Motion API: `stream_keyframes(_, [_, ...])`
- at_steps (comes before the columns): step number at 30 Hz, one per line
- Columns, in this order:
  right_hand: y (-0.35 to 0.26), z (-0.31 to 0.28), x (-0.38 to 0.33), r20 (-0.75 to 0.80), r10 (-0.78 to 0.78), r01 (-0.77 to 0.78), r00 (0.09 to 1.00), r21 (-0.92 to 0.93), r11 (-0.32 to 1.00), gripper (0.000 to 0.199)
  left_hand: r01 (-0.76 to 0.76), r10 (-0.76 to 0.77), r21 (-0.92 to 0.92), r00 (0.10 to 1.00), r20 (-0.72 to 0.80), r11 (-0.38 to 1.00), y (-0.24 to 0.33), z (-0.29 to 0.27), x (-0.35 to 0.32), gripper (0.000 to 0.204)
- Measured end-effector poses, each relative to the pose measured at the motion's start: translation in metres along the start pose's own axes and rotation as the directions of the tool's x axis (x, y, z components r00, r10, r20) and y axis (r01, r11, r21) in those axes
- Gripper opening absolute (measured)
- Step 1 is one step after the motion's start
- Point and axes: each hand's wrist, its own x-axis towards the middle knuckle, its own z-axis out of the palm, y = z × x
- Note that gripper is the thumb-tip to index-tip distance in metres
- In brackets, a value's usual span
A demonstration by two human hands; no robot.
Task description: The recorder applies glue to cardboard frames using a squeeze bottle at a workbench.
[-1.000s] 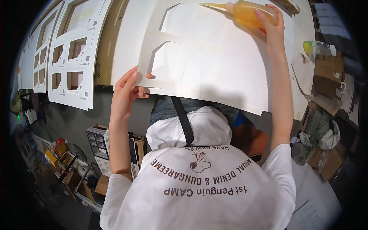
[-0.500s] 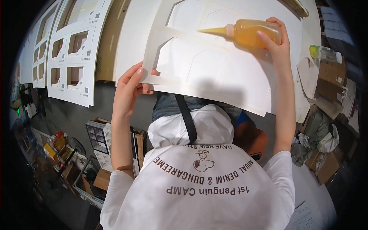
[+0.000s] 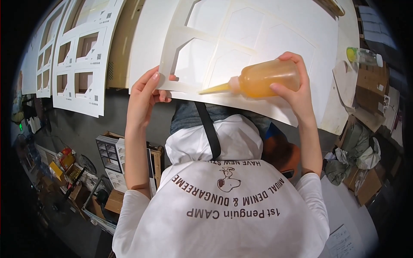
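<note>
My right hand (image 3: 294, 84) is wrapped round a squeeze bottle (image 3: 262, 79) of amber liquid, tipped on its side. Its long pointed nozzle (image 3: 215, 89) aims left, its tip over the near strip of a white die-cut cardboard sheet (image 3: 241, 103). Whether the tip touches the card cannot be made out. At the sheet's near left corner, my left hand (image 3: 148, 88) pinches the edge, thumb on top and fingers underneath. One fingertip shows through a cut-out window. Several angular windows run across the sheet, with white surface showing in them.
Printed white cards with square windows (image 3: 79, 64) stand at the far left. On the table's right lies a clear plastic bottle with a green end (image 3: 365, 56). Cardboard boxes (image 3: 371, 92) and crumpled bags (image 3: 357, 150) are at the right. A rack of boxed goods (image 3: 109, 150) stands below left.
My right hand has brought the squeeze bottle nearer and to the left, so its nozzle has moved from the sheet's middle to its near strip. My left hand has barely moved.
</note>
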Motion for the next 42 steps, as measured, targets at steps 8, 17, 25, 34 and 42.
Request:
stream_keyframes(8, [0.002,0.000,-0.010,-0.111,0.008,-0.009,0.994,-0.011,1.000,0.053,-0.032,0.032,-0.019,0.999,0.007,0.999,0.004,0.005,-0.005,0.036])
stream_keyframes(17, [0.004,-0.053,0.005,-0.458,0.049,0.043,0.888,0.189,0.981,0.050,-0.211,0.202,-0.045,0.968,-0.150,0.977,0.017,-0.010,0.010,0.039])
stream_keyframes(25, [0.004,-0.085,0.048,-0.556,-0.040,-0.001,0.830,-0.075,0.997,0.046,-0.211,0.213,0.026,0.966,-0.144,0.977,0.017,-0.028,0.029,0.030])
stream_keyframes(34, [0.016,-0.081,0.066,-0.554,-0.058,-0.017,0.830,-0.128,0.992,0.048,-0.194,0.199,0.050,0.968,-0.153,0.980,0.020,-0.025,0.029,0.032])
stream_keyframes(42, [0.009,-0.055,0.034,-0.443,-0.018,-0.037,0.896,-0.114,0.993,0.039,-0.179,0.196,0.104,0.963,-0.186,0.978,0.020,-0.020,0.028,0.033])
